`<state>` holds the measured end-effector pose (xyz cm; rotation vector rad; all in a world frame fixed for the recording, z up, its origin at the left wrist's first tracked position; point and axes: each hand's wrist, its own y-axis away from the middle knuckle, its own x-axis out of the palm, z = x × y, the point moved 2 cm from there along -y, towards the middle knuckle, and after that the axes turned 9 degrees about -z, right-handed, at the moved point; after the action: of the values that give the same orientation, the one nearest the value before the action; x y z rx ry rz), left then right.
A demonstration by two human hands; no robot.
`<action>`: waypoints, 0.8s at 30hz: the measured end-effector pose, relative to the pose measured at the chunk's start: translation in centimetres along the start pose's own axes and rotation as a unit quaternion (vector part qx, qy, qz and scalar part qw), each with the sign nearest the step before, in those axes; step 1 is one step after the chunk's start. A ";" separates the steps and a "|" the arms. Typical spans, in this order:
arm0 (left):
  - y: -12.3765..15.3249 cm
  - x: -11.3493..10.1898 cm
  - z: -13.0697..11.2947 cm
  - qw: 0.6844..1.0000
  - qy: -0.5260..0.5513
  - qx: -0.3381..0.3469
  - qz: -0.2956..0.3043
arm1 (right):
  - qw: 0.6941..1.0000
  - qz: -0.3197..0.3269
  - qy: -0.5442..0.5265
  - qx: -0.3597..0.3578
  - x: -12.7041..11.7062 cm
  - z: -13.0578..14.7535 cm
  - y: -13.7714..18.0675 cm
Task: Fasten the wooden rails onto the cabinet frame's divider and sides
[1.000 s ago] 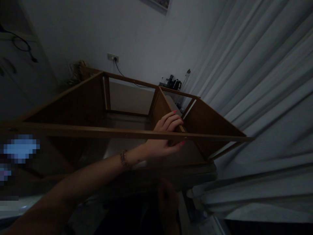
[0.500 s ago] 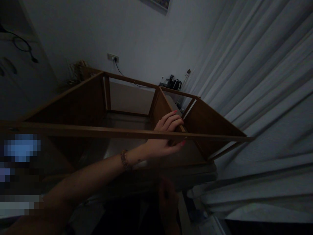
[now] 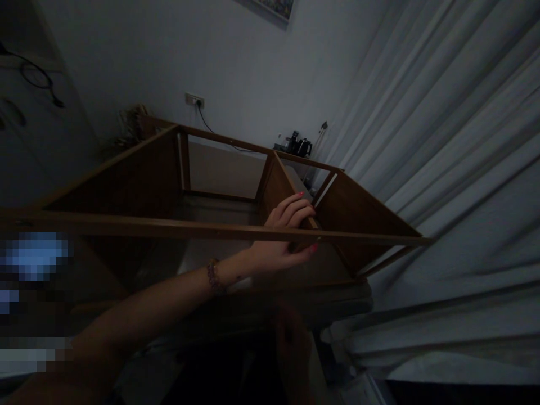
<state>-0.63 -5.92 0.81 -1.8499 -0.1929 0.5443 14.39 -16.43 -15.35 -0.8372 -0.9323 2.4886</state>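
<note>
A wooden furniture frame (image 3: pixel 177 223) with panels stretches across the view. My left hand (image 3: pixel 278 242) reaches in from the left, its forearm passing below the front rail. Its fingers are wrapped over the top edge of the middle divider panel (image 3: pixel 276 183), near where that panel meets the rail, and the thumb lies on the near side. Lower down, in deep shadow below the frame, is my right hand (image 3: pixel 293 340). Its fingers look curled together and are blurred. What they hold, if anything, cannot be made out.
White curtains (image 3: pixel 464 169) hang along the right side. A wall socket (image 3: pixel 194 100) with a plugged-in cord is behind the frame. Black kitchen appliances (image 3: pixel 301 145) stand at the back. White cabinet doors (image 3: pixel 34 135) are at the left, and a cushioned edge (image 3: pixel 346 298) lies under the frame.
My left hand keeps its grip on the divider panel. My right hand has shifted slightly in the shadow, and the whole view has moved a little.
</note>
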 end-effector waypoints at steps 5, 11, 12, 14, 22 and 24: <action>0.0 0.0 0.1 1.000 0.002 -0.004 0.003 | 0.999 0.012 0.011 -0.032 0.9 -0.5 1.3; 0.0 -0.1 0.0 1.000 0.009 -0.007 0.005 | 0.996 0.025 -0.028 0.081 1.1 -0.3 1.4; 0.0 -0.1 0.0 1.000 0.007 -0.007 0.006 | 0.992 0.019 -0.039 0.121 1.0 -0.2 1.3; 0.0 -0.1 0.1 1.000 0.003 -0.006 0.006 | 0.978 0.017 -0.073 0.196 1.0 0.2 1.2; 0.2 0.1 0.2 1.000 -0.004 0.001 0.006 | 0.891 -0.037 -0.193 0.410 2.2 1.6 2.0; 0.2 0.0 0.2 1.000 -0.003 0.001 0.007 | 0.858 -0.050 -0.239 0.451 2.5 1.4 2.1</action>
<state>-0.71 -5.80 0.60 -1.8489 -0.1827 0.5594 11.31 -17.35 -17.00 0.1435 0.1556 2.6279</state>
